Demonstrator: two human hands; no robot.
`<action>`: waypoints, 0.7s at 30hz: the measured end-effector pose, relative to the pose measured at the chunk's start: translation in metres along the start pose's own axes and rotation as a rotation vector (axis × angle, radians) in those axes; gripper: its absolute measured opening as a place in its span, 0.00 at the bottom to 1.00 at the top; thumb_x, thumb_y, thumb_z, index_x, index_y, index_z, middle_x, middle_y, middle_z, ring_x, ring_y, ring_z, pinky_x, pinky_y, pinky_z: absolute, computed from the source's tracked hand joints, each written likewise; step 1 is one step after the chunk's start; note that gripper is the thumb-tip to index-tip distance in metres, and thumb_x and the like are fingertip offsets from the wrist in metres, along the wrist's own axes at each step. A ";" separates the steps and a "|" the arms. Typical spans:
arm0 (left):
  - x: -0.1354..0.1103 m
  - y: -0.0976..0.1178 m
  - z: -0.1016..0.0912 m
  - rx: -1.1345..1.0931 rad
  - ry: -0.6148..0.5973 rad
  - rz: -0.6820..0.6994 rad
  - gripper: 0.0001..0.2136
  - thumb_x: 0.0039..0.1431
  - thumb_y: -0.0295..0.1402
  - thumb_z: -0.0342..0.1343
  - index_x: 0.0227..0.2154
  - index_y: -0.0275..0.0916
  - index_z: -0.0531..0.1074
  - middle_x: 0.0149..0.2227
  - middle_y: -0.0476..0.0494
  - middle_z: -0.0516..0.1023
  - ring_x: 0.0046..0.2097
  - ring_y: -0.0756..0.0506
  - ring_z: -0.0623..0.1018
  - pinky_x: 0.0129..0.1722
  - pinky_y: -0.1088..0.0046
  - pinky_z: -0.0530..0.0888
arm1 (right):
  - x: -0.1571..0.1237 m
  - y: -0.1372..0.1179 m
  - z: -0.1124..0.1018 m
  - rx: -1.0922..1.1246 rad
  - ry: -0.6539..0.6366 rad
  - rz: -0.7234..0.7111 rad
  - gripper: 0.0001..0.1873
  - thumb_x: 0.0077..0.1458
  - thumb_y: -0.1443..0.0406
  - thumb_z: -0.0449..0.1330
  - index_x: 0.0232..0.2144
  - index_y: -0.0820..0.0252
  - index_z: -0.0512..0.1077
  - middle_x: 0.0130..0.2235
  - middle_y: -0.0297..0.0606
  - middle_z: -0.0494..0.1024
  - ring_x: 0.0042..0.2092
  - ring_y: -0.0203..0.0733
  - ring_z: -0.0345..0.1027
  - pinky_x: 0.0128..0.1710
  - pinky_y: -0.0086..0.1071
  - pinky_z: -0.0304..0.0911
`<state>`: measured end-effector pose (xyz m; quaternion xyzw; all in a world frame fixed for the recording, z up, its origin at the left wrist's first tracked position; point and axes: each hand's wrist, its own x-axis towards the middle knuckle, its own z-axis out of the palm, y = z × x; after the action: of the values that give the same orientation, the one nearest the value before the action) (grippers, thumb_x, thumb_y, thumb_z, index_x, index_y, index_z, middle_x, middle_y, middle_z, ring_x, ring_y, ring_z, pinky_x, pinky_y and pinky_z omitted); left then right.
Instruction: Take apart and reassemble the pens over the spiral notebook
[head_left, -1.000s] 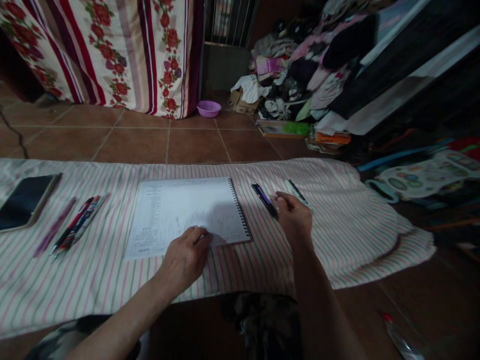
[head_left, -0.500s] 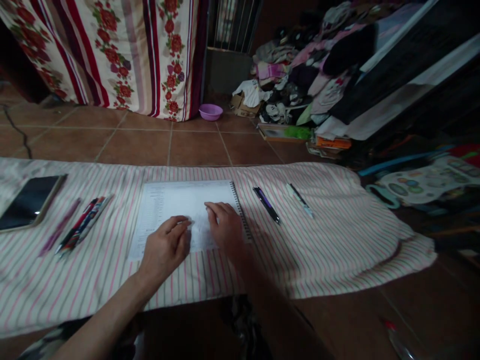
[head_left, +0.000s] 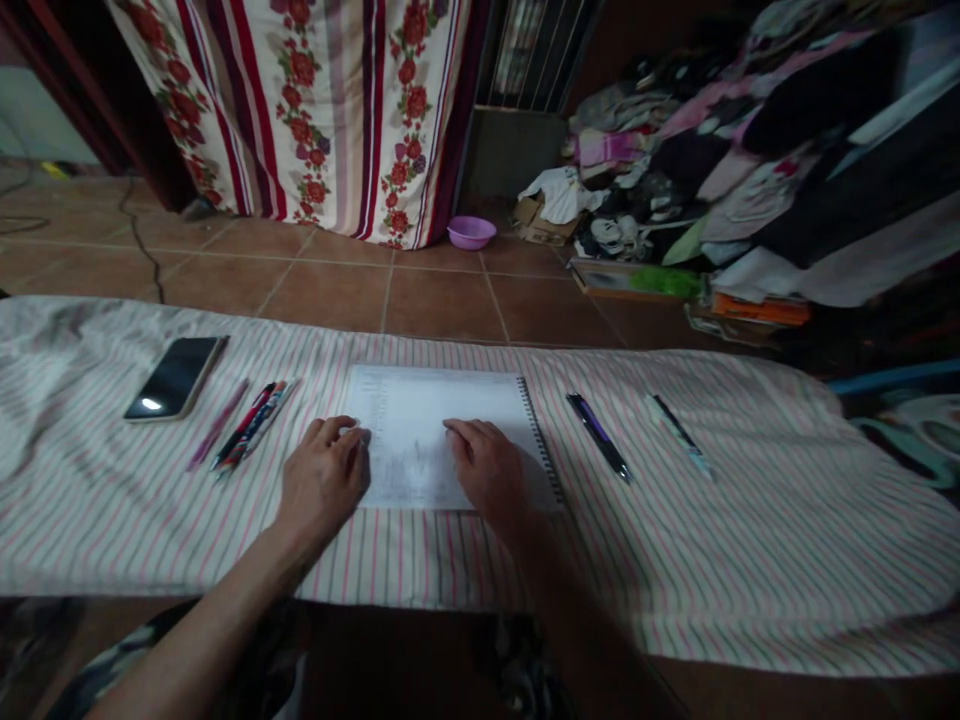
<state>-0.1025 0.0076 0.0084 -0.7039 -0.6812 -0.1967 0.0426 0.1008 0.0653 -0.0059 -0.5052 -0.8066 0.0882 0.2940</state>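
A spiral notebook [head_left: 420,400] lies open at a pale page with faint print along its left and top edges. Its coil runs down the right side. My left hand [head_left: 326,470] rests at the page's left edge, loosely bent, fingers a little apart, with nothing visible in it. Over the lower right of the page lies my right hand [head_left: 491,470], its fingers loosely extended and no held object showing. Right of the notebook are a black and purple pen [head_left: 600,437] and a pale pen with a dark clip [head_left: 681,437]. Several pens [head_left: 251,425] lie together left of my left hand.
A smartphone [head_left: 176,378] lies at the left on the striped cloth [head_left: 450,560] covering the low table. Beyond it are a tiled floor [head_left: 442,295], a purple basin [head_left: 471,232], a floral curtain [head_left: 345,120] and a heap of clothes [head_left: 675,160].
The view has swung left, so everything sits further right. My left hand has slid from the page's middle to its left edge. My right hand stays over the page.
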 end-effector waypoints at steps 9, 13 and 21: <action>0.002 -0.029 -0.012 0.148 0.045 -0.110 0.12 0.58 0.33 0.46 0.35 0.39 0.75 0.43 0.42 0.75 0.45 0.39 0.70 0.43 0.62 0.70 | 0.002 0.003 0.002 -0.016 -0.009 -0.014 0.15 0.56 0.70 0.48 0.38 0.59 0.74 0.36 0.40 0.79 0.38 0.43 0.71 0.40 0.35 0.65; 0.004 -0.045 -0.017 0.195 0.056 -0.179 0.12 0.57 0.34 0.46 0.33 0.38 0.75 0.43 0.40 0.75 0.46 0.38 0.70 0.46 0.59 0.68 | 0.003 0.005 0.001 -0.015 -0.016 -0.001 0.14 0.56 0.69 0.49 0.38 0.60 0.74 0.36 0.41 0.79 0.38 0.43 0.71 0.41 0.35 0.65; 0.004 -0.052 -0.024 0.214 -0.001 -0.271 0.15 0.58 0.37 0.43 0.34 0.38 0.75 0.42 0.39 0.76 0.43 0.38 0.71 0.42 0.60 0.69 | 0.003 0.006 0.002 -0.030 -0.002 0.012 0.15 0.56 0.68 0.48 0.38 0.59 0.74 0.37 0.41 0.79 0.39 0.43 0.71 0.41 0.36 0.65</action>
<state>-0.1589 0.0075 0.0210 -0.5970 -0.7870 -0.1267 0.0902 0.1032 0.0706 -0.0092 -0.5142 -0.8051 0.0784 0.2852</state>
